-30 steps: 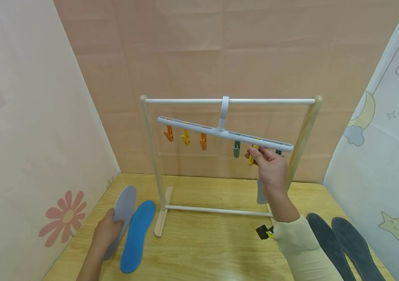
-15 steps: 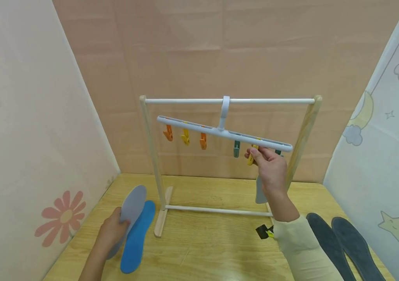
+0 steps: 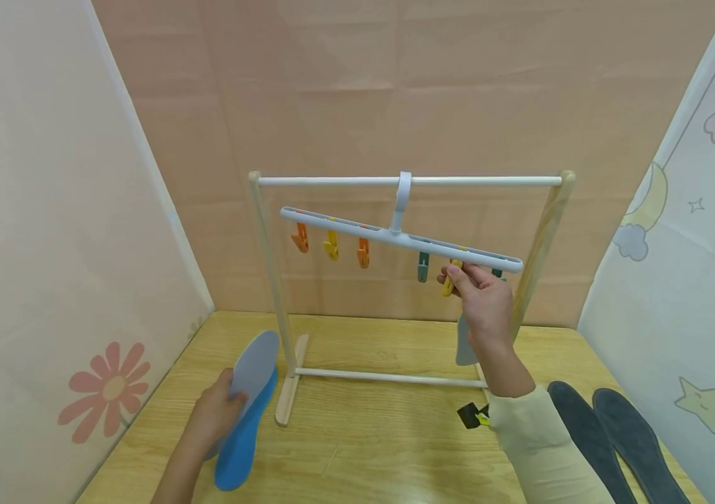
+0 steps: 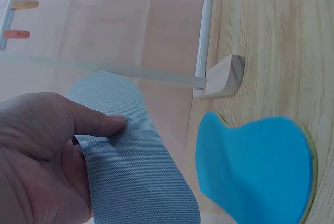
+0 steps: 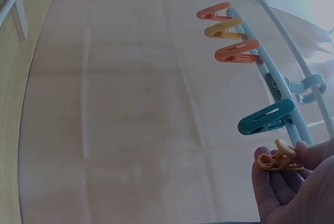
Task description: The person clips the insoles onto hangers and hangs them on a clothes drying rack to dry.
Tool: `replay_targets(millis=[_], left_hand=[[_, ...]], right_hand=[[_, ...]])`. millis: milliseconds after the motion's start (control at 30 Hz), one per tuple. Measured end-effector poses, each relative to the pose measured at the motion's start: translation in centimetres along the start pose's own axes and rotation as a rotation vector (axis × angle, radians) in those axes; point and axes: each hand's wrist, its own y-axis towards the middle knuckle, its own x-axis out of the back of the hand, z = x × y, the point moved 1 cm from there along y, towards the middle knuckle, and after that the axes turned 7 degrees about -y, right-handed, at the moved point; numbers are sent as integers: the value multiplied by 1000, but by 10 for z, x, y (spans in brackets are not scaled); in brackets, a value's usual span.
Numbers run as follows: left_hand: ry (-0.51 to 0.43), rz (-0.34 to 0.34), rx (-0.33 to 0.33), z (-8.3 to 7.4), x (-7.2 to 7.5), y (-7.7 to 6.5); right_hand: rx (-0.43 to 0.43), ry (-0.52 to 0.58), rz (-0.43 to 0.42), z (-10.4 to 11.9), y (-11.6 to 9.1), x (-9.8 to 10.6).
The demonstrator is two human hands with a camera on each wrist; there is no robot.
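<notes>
My left hand (image 3: pixel 214 413) grips a light grey insole (image 3: pixel 258 365) by its edge, thumb on its mesh face in the left wrist view. The insole overlaps a blue insole (image 3: pixel 245 441) that lies on the table. My right hand (image 3: pixel 486 304) pinches a yellow clothespin (image 3: pixel 450 278) under the right half of a white clip hanger (image 3: pixel 357 229). The hanger tilts down to the right. A green clothespin (image 3: pixel 423 267) hangs just left of that hand. Another grey insole (image 3: pixel 466 343) hangs behind the right wrist, its top hidden by the hand.
The hanger hooks over the white top bar (image 3: pixel 320 181) of a wooden-legged rack. Two orange clothespins and a yellow one (image 3: pixel 331 246) hang on its left half. Two dark insoles (image 3: pixel 634 434) lie at the table's right. A small black item (image 3: pixel 469 416) lies near the right rack foot.
My left hand has moved right with the grey insole, which now covers more of the blue one. The right hand stays at the yellow clothespin.
</notes>
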Motion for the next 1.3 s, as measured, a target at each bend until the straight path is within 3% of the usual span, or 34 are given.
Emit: replay_targets(millis=[400,633,867,1300], left_hand=[[-48,-10,-92,-11,-17,-1],[-105,-3,-102,-25,-27,1],[-102,-38,-170,-40,-34,1],[-108,-30,-196,-59,-44,0]], right_hand=[[-8,9,6,-4,3,0],[-13,1,9,-6,4,0],[-10,3,5,-8,6,0],[-6,9,14,-8,5,1]])
